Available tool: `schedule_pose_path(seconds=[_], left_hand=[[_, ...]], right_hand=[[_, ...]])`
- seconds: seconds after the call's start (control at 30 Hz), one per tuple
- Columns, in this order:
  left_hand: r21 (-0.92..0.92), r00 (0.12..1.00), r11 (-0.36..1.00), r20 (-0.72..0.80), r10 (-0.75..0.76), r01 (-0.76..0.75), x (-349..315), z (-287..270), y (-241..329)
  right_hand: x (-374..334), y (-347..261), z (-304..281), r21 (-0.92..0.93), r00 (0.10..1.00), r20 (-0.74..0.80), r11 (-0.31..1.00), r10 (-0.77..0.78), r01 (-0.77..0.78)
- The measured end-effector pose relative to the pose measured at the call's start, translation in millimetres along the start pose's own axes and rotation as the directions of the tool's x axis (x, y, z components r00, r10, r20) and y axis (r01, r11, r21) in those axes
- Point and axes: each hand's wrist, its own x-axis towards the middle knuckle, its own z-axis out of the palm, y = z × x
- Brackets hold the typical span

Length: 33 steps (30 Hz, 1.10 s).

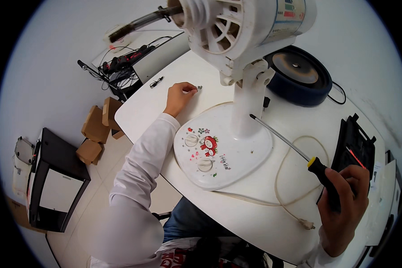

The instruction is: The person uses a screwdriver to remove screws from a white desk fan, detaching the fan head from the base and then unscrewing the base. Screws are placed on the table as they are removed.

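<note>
A white electric fan without blades stands on the table: its motor housing (250, 31) is at the top, above a post (247, 107) and a rounded base (232, 167) with two knobs and a red cartoon print. A metal rod (143, 21) with a dark, rough end sticks out from the housing. My right hand (346, 201) grips a screwdriver (317, 167) with a black and yellow handle; its tip points at the post. My left hand (180, 99) rests on the table left of the post, fingers pinched beside small metal screws (199, 87). Whatever is between those fingertips is hidden.
The fan's cord and plug (306, 224) loop across the table's right side. Behind the post sits a round dark-blue appliance (301, 76). An open black tool case (355, 143) lies at right, a short black cable (157, 82) at far left. Cardboard boxes (97, 125) stand on the floor.
</note>
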Motion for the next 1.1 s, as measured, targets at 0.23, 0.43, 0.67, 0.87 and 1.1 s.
schedule_pose_path(seconds=[0.23,0.43,0.67,0.87,1.1], left_hand=[[-0.052,0.999,0.998,-0.033,-0.031,0.03,-2,12,-16],[-0.068,0.996,0.995,0.061,-0.066,0.071,-3,6,-20],[-0.414,0.975,0.895,0.206,-0.085,0.165,-42,-42,18],[-0.447,0.904,0.873,0.427,0.017,0.195,-104,-56,64],[-0.334,0.91,0.941,0.371,0.185,-0.055,-132,-50,72]], right_hand=[[3,3,-5,-0.004,0.997,0.072,1.0,0.029,-0.028],[3,1,-6,0.004,0.985,0.147,0.995,0.096,-0.098],[6,11,-16,-0.081,0.948,0.283,0.989,0.144,-0.126],[-1,21,-15,-0.047,0.956,0.278,0.995,0.096,-0.086],[-5,13,-9,-0.011,0.931,0.351,0.995,0.101,-0.104]])
